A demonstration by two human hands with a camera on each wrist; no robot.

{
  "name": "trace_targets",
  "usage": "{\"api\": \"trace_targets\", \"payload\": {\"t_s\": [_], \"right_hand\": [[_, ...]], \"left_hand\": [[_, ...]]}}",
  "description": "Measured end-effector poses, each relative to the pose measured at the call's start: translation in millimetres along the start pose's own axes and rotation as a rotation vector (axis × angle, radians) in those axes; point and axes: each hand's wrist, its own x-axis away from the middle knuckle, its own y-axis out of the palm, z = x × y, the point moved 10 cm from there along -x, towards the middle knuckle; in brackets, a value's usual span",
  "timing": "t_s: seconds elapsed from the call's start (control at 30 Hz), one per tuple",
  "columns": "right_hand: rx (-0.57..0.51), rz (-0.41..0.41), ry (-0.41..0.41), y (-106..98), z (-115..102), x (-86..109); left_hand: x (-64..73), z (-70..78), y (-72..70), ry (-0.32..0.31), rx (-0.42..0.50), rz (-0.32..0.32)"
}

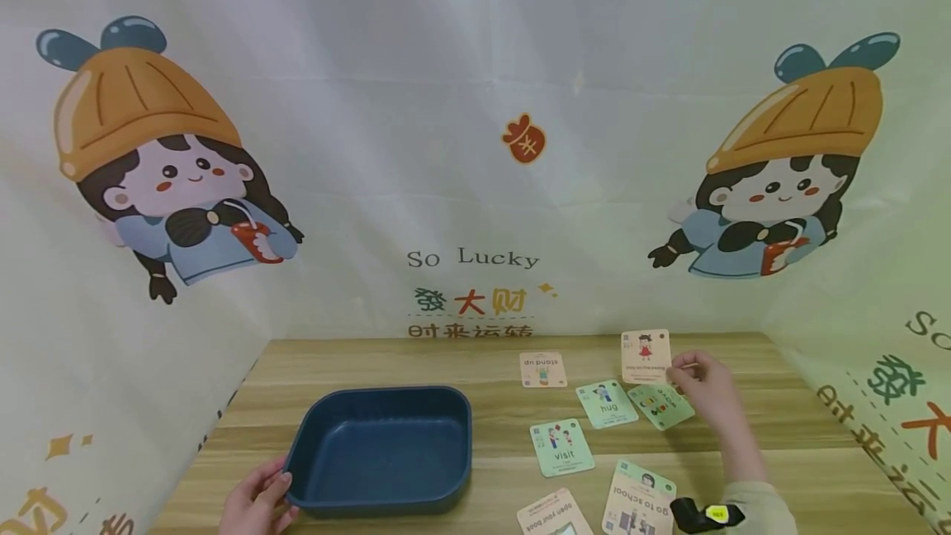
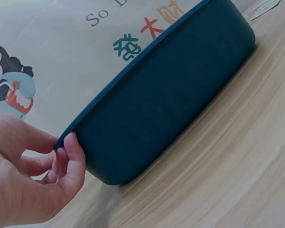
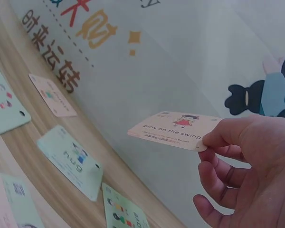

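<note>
A dark blue rectangular tray stands on the table's left half. My left hand pinches its near left corner by the rim, as the left wrist view shows too. Between thumb and finger, my right hand holds a pink picture card reading "play on the swing" at a corner, raised off the table. Just below it lies a green card, partly covered in the head view. Beside that one is the green "hug" card, and farther left the pink "stand up" card.
Nearer on the wooden table lie the green "visit" card, the "go to school" card overlapping a green one, and the "open your book" card, cut by the frame edge. A printed curtain encloses the table's back and sides.
</note>
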Motion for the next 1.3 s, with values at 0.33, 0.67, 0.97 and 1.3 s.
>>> {"api": "trace_targets", "payload": {"t_s": [0.33,0.67,0.97,1.3], "right_hand": [[-0.032,-0.026,-0.011,21,-14,-2.4],[-0.027,-0.030,-0.043,40,-34,0.6],[-0.101,-0.033,-0.062,60,-50,-3.0],[-0.190,-0.090,-0.085,93,-70,-5.3]], "left_hand": [[-1.1,-1.6,-0.8,-0.006,-0.005,-0.011],[-3.2,1.3,1.7,-0.012,-0.032,-0.018],[-4.5,4.7,6.5,0.004,-0.044,-0.015],[-6.8,7.7,13.8,0.051,-0.044,-0.015]]}}
